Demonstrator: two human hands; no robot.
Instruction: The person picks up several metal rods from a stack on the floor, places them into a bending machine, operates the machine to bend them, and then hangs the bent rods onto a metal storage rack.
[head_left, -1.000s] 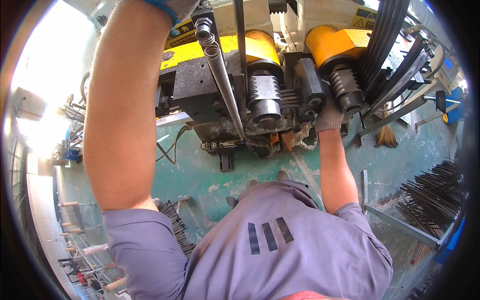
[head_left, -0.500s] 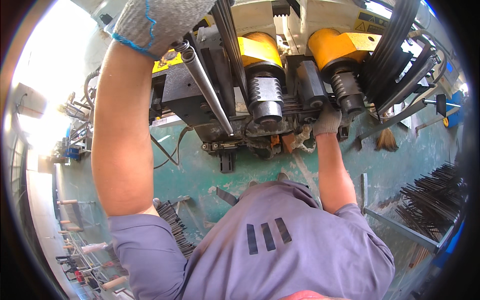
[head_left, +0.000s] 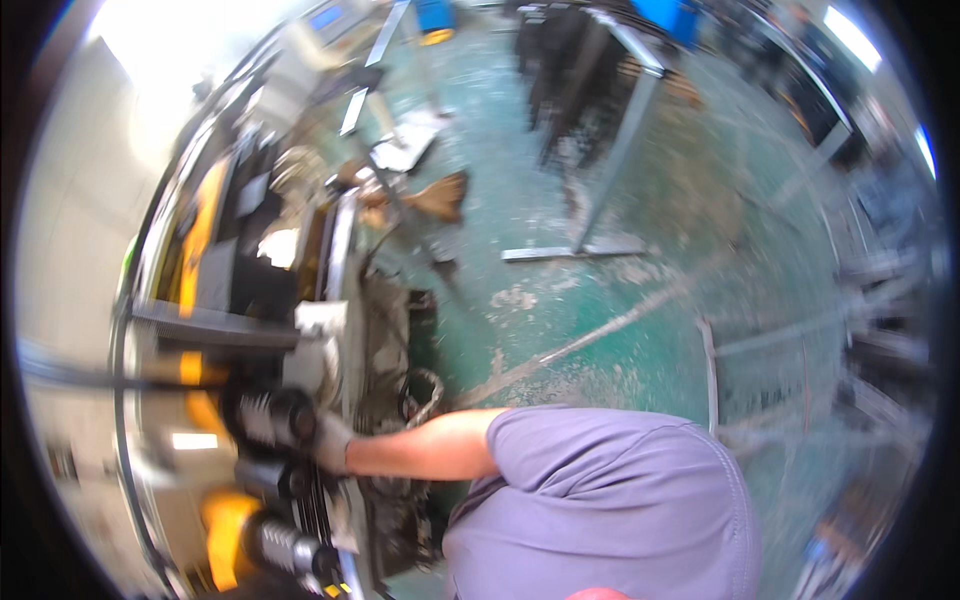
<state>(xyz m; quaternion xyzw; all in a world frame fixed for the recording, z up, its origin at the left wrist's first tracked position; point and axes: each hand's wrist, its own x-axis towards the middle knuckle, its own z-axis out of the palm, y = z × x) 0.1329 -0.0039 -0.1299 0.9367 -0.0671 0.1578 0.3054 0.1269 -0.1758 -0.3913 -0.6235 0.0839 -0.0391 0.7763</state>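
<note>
My right hand (head_left: 332, 444), in a pale work glove, reaches in to the machine at the left. It is beside a ribbed metal cylinder (head_left: 268, 418), close to a dark block (head_left: 270, 478). Motion blur and the machine parts hide its fingers, so whether it grips anything does not show. A second ribbed cylinder (head_left: 290, 546) juts from a yellow housing (head_left: 228, 535) at the lower left. My left hand is out of view.
A broom head (head_left: 440, 196) lies beyond the machine's end. On the green floor (head_left: 530, 330) stands a grey metal frame (head_left: 615, 150), beside a pile of dark rods (head_left: 565, 70). Blurred metal racks (head_left: 880, 270) line the right side.
The view has swung right, so the machine is now at the left and more floor shows. My left arm has left the picture. My right hand remains at the machine near the same cylinder.
</note>
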